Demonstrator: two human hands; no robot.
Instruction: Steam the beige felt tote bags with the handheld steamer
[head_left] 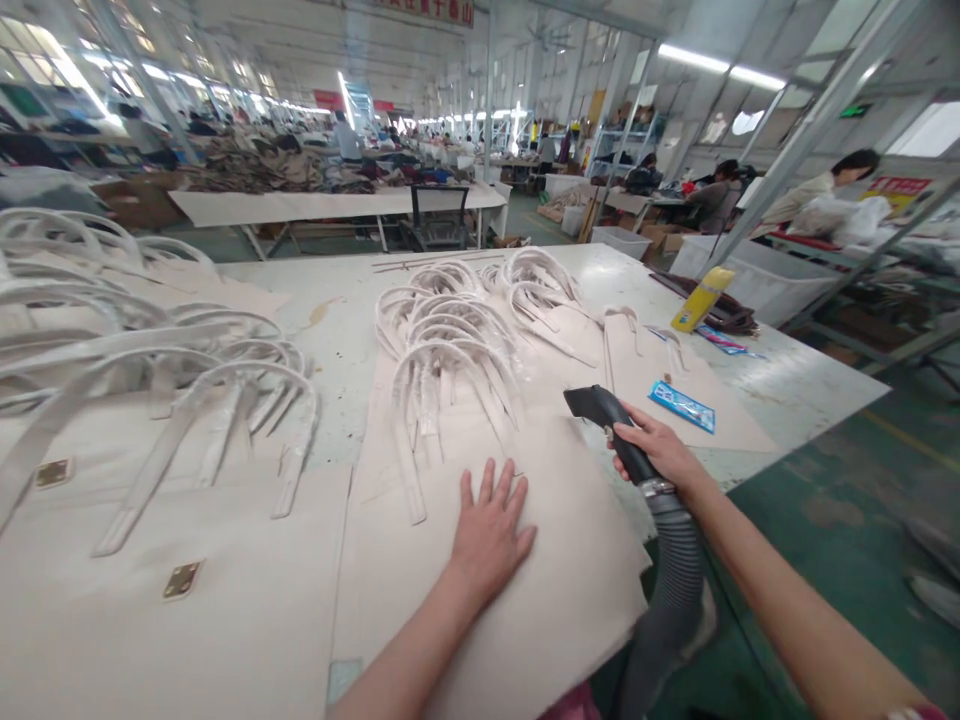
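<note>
My left hand point(491, 530) lies flat with its fingers spread on a stack of pale beige bag panels point(570, 590). Just beyond its fingertips, rows of curved bag handles point(457, 350) rise from the panels, some with a shiny, plastic-like wrap. To the right, my right hand point(654, 450) is wrapped around a black hot-air nozzle or vacuum nozzle point(626, 440); which kind it is I cannot tell. A ribbed grey hose point(679, 550) joins it by a metal clamp and runs down past the table edge. The nozzle's mouth points left, above the panels' right side.
More panels with handles point(202, 400) and gold metal plates point(182, 579) cover the left. On the right are a blue packet point(682, 405), a yellow bottle point(703, 299) and brown straps point(720, 305). White bins point(750, 280) stand beyond the table point(817, 385); people work farther back.
</note>
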